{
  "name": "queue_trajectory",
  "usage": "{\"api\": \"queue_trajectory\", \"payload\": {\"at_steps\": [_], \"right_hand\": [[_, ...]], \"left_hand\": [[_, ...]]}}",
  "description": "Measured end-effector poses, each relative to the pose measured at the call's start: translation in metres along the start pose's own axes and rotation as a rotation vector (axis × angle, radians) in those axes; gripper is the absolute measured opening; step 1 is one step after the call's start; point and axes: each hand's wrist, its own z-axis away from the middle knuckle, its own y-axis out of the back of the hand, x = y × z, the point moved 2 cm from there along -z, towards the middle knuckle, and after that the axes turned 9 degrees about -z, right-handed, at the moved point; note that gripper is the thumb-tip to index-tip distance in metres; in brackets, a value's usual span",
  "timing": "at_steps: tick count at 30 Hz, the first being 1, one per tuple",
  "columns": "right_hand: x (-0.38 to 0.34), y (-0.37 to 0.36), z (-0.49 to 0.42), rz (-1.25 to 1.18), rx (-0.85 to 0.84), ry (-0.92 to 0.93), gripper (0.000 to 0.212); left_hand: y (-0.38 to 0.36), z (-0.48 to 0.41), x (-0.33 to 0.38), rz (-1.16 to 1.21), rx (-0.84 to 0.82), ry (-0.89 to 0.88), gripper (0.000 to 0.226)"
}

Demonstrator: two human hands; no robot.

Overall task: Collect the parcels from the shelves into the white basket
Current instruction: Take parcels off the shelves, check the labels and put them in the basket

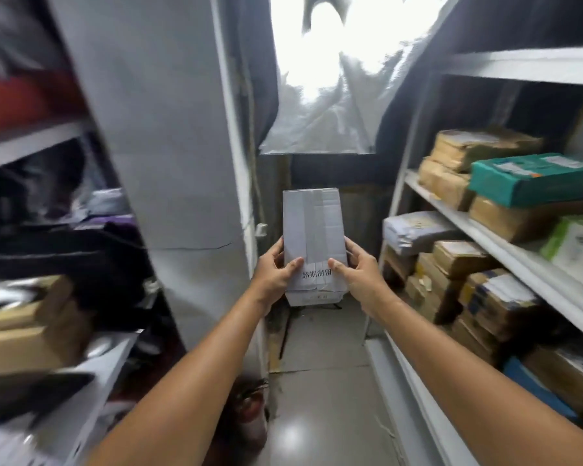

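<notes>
Parcel (312,243), a tall grey taped box, is held upright in the aisle between 2 shelving units, left hand (276,274) and right hand (357,272) clamped on its lower sides, label turned readable, apparently for checking; no white basket shows.

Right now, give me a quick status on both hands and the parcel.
Left hand and right hand both gripping the white parcel, upright in the aisle. White basket not in view. Shelves close on both sides.
</notes>
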Motion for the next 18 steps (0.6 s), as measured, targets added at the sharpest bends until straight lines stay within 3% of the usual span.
{"api": "queue_trajectory", "payload": {"at_steps": [9, 18], "right_hand": [[0.064, -0.063, 0.064, -0.068, -0.388, -0.206, 0.042], [0.112, -0.158, 0.193, 0.002, -0.77, -0.367, 0.043]], "left_hand": [[0.039, 0.156, -0.045, -0.2, 0.461, 0.19, 0.069], [0.08, 0.348, -0.081, -0.097, 0.846, 0.389, 0.059]]}}
